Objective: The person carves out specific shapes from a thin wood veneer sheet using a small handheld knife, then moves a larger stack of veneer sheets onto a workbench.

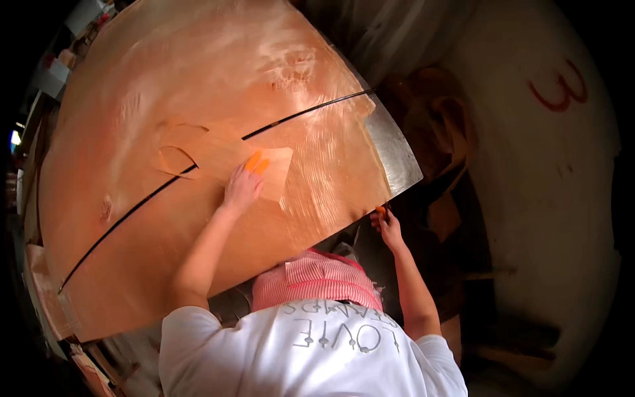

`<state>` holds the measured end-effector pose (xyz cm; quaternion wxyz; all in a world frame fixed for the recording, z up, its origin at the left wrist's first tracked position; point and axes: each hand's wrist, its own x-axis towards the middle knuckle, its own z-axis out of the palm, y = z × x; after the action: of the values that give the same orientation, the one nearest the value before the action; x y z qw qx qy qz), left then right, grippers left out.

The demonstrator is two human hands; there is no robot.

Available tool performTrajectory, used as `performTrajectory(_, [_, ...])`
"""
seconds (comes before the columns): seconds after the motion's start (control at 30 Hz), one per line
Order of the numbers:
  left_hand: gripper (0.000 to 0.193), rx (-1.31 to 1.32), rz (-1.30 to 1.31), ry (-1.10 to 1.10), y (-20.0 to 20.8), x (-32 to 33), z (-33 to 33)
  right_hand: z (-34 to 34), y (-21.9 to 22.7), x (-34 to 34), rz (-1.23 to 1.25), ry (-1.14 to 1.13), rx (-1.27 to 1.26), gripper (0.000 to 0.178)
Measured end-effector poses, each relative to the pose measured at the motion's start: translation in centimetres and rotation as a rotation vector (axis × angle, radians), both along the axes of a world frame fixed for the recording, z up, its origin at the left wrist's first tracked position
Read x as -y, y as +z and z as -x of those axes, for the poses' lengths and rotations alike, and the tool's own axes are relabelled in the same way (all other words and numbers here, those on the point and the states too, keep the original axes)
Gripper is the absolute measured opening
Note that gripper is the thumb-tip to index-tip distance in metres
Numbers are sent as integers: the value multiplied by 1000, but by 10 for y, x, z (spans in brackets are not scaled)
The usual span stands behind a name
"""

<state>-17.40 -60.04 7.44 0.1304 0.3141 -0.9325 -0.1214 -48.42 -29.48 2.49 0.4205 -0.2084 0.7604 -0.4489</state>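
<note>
A large, thin tan wood veneer sheet (pixel 152 225) covers the work surface in front of me. Lying on it is a smaller, paler veneer piece (pixel 278 173). My left hand (pixel 242 188) rests on this piece, fingers stretched out, with orange finger covers (pixel 254 161) on the fingertips. At the sheet's near right edge, my right hand (pixel 390 228) is closed with orange at a fingertip. Something small and dark shows at its fingers, too unclear to name. A narrow curled veneer strip (pixel 173 151) lies left of my left hand.
Thin black strips (pixel 126 215) run across the sheet, one on each side of the left hand's area. A bare metal corner (pixel 395 149) shows at right. Beyond it, loose veneer scraps (pixel 456 132) hang near a pale surface with a red mark (pixel 562 89).
</note>
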Motion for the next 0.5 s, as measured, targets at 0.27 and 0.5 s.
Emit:
performTrajectory(0.27, [71, 241, -11, 612, -63, -84, -99, 44, 4, 120, 78, 473, -988, 35])
performTrajectory(0.5, [73, 381, -61, 623, -68, -95, -116, 34, -23, 130, -13, 639, -1163, 46])
